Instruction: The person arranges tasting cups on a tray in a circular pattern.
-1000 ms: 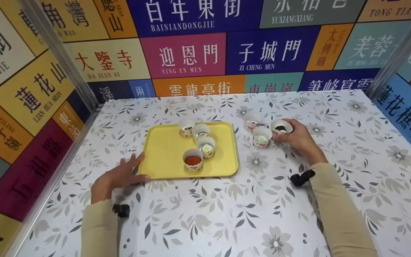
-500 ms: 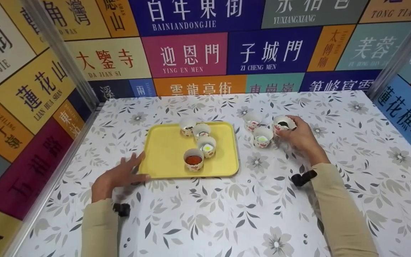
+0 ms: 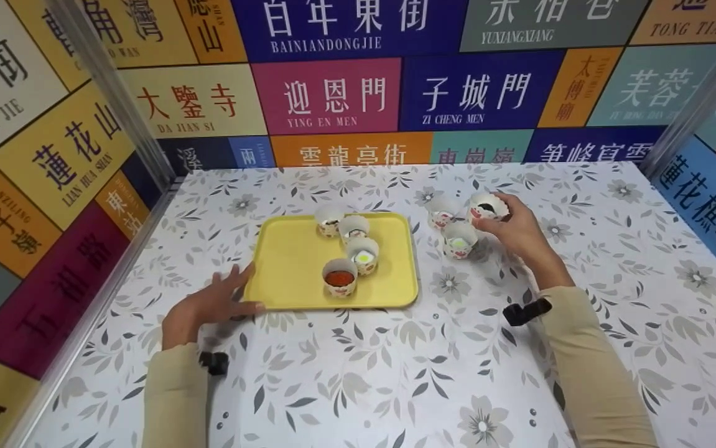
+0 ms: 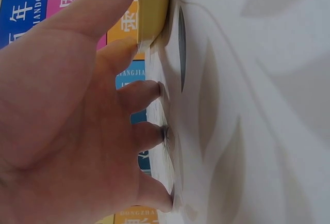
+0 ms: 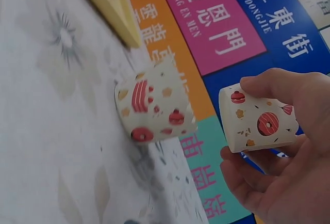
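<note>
My right hand [image 3: 524, 233] grips a paper baking cup [image 3: 481, 211] with dark contents, thumb on one side and fingers on the other. In the right wrist view that printed cup [image 5: 258, 118] is raised clear of the table, and another cup [image 5: 154, 102] stands apart from it. My left hand [image 3: 205, 308] rests at the near left corner of the yellow tray [image 3: 289, 261], its thumb and forefinger touching the rim. Its other fingers are spread on the tablecloth in the left wrist view. On the tray stand several cups, among them one with orange-red contents [image 3: 339, 280].
Two more paper cups stand on the table right of the tray, one with a yellow-green centre [image 3: 459, 241] and one behind it [image 3: 442, 213]. A floral tablecloth [image 3: 333, 373] covers the table. Panels with printed place names [image 3: 333, 93] wall in the back and sides.
My right hand has raised the dark-filled cup and shifted it slightly back, away from the cup with the yellow-green centre. My left hand has stayed at the tray corner.
</note>
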